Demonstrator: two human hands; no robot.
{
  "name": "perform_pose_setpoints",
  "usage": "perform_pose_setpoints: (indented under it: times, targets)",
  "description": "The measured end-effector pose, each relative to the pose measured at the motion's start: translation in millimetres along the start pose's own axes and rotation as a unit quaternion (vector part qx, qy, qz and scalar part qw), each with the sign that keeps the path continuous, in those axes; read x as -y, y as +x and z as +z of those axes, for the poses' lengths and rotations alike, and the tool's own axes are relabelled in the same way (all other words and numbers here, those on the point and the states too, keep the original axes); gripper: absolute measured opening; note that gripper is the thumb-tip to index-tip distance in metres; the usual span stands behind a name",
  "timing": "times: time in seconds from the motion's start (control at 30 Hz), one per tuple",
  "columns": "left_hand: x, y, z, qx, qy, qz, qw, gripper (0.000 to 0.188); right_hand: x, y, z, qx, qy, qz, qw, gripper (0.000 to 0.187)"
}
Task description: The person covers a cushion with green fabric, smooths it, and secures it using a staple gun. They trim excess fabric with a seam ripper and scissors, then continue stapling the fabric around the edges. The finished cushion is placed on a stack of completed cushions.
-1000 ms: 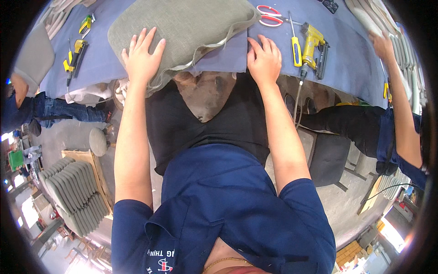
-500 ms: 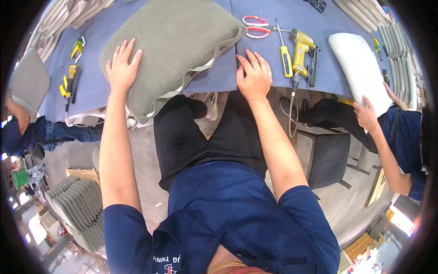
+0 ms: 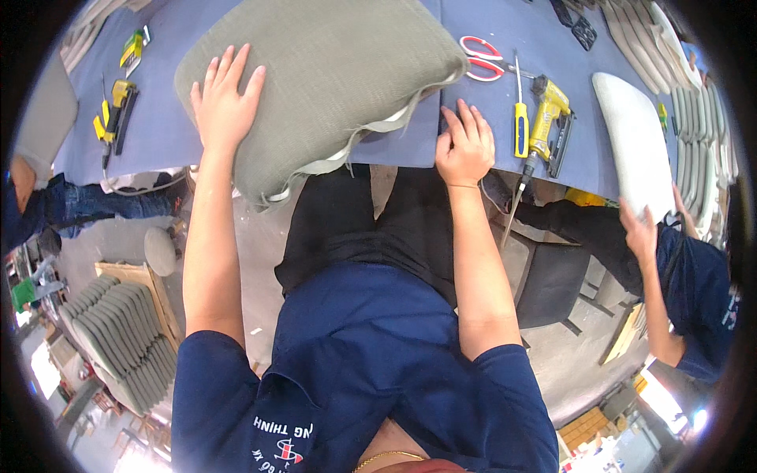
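Observation:
A grey-green fabric seat cushion (image 3: 331, 75) lies on the blue-covered table, its loose, frayed cloth edge facing me and one corner overhanging the table edge. My left hand (image 3: 227, 102) rests flat on the cushion's left part, fingers spread, gripping nothing. To the right of the cushion, my right hand (image 3: 467, 148) lies at the table's front edge, fingers stretched forward and nothing in it. Beyond that hand are red-and-white-handled scissors (image 3: 500, 69), partly behind the cushion's corner. A yellow screwdriver (image 3: 521, 130) and a yellow staple gun (image 3: 544, 118) with a hose lie to its right.
On the left, another staple gun (image 3: 120, 110) lies on the table (image 3: 165, 126). A co-worker at right holds a white pad (image 3: 637, 134); another person is at far left. Stacked pads (image 3: 118, 335) stand on the floor behind left, and a dark seat (image 3: 552, 284) is below right.
The whole view has swung, so the table things sit farther right in it. Both hands keep nearly the same places, the left on the cushion and the right beside it.

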State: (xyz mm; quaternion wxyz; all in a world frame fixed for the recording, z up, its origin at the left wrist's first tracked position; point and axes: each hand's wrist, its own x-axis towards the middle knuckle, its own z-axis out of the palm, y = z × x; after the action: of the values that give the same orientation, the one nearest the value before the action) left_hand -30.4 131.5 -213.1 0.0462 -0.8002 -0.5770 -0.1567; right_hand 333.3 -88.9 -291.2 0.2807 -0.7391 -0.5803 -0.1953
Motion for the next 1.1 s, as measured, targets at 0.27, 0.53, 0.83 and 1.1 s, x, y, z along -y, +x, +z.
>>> perform_pose_setpoints:
  times: [0.27, 0.53, 0.83, 1.1]
  targets:
    - [4.5, 0.4, 6.8, -0.024, 0.021, 0.011, 0.999, 0.063, -0.5, 0.5, 6.3, -0.003, -0.004, -0.017, 1.000, 0.044]
    - [6.3, 9.2, 10.9, -0.030, -0.019, 0.027, 0.999, 0.063, 3.0, 0.5, 4.6, -0.018, 0.004, 0.016, 1.000, 0.040]
    - [6.0, 3.7, -0.1, 0.002, -0.043, 0.007, 0.999, 0.062, 8.4, 18.5, -8.8, 0.035, 0.129, 0.240, 0.961, 0.031]
    - [33.0, -2.6, -8.1, -0.008, -0.400, -0.126, 0.908, 0.032, 2.0, 92.7, 6.6, -0.014, 0.543, 0.345, 0.765, 0.035]
